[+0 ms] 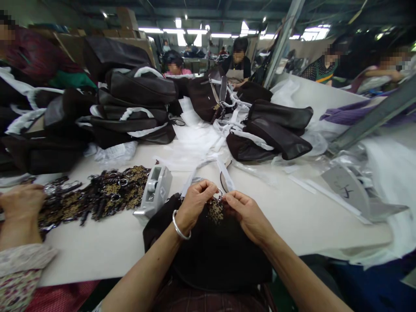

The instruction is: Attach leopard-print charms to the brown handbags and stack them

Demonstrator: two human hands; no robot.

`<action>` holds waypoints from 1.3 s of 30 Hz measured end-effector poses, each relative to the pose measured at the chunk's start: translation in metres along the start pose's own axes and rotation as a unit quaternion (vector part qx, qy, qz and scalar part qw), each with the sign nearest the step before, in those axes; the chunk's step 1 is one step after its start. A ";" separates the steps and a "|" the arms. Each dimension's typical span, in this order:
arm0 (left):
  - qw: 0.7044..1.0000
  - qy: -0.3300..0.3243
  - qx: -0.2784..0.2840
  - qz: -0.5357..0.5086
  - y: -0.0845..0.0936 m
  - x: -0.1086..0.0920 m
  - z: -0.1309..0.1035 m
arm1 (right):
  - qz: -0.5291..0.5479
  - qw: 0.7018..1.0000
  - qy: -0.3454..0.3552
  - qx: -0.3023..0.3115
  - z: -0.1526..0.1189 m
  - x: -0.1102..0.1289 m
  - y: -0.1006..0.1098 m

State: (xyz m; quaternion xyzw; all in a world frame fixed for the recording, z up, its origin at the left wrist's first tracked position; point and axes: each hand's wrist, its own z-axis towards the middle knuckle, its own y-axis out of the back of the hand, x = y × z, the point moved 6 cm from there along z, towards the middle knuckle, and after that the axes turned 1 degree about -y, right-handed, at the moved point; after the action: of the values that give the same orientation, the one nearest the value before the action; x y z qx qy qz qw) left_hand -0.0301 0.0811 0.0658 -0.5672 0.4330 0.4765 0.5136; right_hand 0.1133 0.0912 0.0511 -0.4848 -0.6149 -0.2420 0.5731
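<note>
My left hand (199, 197), with a silver bangle (181, 225) on its wrist, pinches a metal ring that carries a brown-and-gold openwork charm (215, 211). From the other side my right hand (243, 210) closes thumb and fingertips by the same ring; exactly which part it grips is hidden. The charm hangs in front of a dark brown handbag (224, 251) that lies at the table's near edge, close to my body. White-wrapped handles (227, 173) of the bag rise just behind my fingers.
Left of the bag stands a grey tape dispenser (155, 193). Beyond it lies a heap of similar charms (113, 195), where a co-worker's hand (21, 203) rests. Stacked dark bags (136, 86) and white paper sheets (191, 138) cover the far side. A metal post (373, 115) slants at right.
</note>
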 end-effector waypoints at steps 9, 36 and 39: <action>0.996 -0.044 -0.047 0.054 0.007 0.000 -0.005 | -0.080 0.997 0.012 -0.008 0.003 0.006 0.000; 0.952 -0.073 0.096 0.281 0.012 -0.007 -0.009 | -0.205 0.963 -0.105 0.143 0.014 0.016 -0.005; 0.962 -0.032 0.161 0.217 0.010 0.000 -0.011 | -0.031 0.963 -0.196 0.183 0.014 0.012 -0.010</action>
State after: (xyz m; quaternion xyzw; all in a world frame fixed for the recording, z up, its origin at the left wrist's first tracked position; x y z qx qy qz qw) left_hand -0.0393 0.0693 0.0646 -0.3538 0.6003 0.5184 0.4958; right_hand 0.0998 0.1035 0.0620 -0.3902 -0.7638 -0.0429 0.5123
